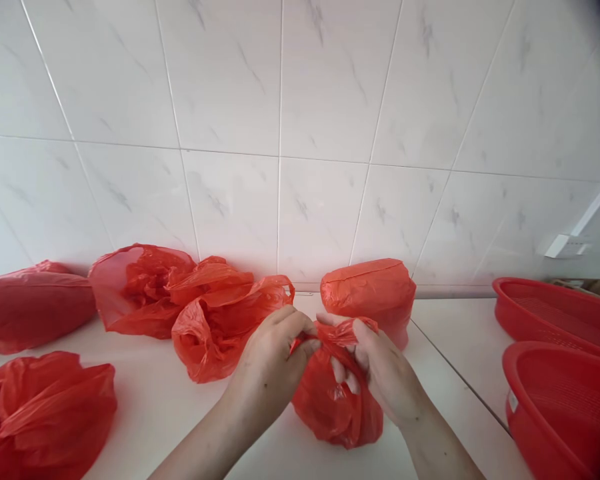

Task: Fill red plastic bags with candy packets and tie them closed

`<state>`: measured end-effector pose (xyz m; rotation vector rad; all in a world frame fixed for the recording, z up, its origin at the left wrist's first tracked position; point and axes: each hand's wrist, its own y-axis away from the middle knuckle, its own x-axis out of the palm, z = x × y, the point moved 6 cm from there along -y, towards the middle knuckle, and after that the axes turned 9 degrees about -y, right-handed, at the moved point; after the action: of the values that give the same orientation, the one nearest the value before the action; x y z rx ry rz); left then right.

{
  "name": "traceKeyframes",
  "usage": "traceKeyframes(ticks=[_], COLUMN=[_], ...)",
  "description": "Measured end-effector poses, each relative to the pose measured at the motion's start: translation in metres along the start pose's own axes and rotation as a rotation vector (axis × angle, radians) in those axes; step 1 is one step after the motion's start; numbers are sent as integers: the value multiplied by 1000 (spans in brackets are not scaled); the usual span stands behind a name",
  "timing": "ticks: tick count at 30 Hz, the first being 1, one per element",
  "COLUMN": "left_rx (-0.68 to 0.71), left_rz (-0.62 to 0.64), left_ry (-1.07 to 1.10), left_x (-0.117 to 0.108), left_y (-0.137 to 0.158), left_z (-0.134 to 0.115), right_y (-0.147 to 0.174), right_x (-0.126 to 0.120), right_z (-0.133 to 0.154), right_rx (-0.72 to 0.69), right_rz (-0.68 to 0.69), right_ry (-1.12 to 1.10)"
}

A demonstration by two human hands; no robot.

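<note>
A red plastic bag [330,407] rests on the white table in front of me, its top gathered up between my hands. My left hand [280,347] pinches the gathered plastic with thumb and fingers. Wrapped round the other side of the twisted top is my right hand [380,373], with a strip of the bag running over its palm. What the bag holds is hidden. Just behind it stands a full, smooth red bag [370,293] near the wall. To the left of my left hand lies a loose, crumpled red bag [210,340].
More red bags line the wall at left, including a bulky one [135,293] and a rounded one [35,307]. A knotted red bag [50,413] sits at front left. Two red plastic baskets [520,400] stand at right. A tiled wall [320,220] closes the back.
</note>
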<state>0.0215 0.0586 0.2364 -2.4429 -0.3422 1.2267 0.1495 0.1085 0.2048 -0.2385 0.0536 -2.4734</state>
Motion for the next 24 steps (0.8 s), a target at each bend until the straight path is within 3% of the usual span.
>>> traceKeyframes(ticks=[2, 5, 9, 13, 17, 19, 24], left_rx=[-36, -55, -108, -157, -154, -144, -120], left_rz=[-4, 87, 194, 155, 147, 155, 127], left_ry=[98, 334, 474, 429, 331, 260, 40], left_x=[-1, 7, 21, 20, 19, 19, 17], left_y=[-2, -2, 0, 0, 1, 2, 0], left_z=[4, 6, 9, 12, 8, 6, 6], right_y=[0, 2, 3, -1, -9, -12, -14], right_x=[-4, -9, -13, -19, -27, -29, -26], right_z=[2, 5, 9, 12, 9, 4, -1], right_rx=[-63, -107, -61, -17, -149, -177, -93], right_rz=[83, 163, 169, -22, -241, -265, -195], right_ry=[7, 3, 163, 378, 583, 618, 522])
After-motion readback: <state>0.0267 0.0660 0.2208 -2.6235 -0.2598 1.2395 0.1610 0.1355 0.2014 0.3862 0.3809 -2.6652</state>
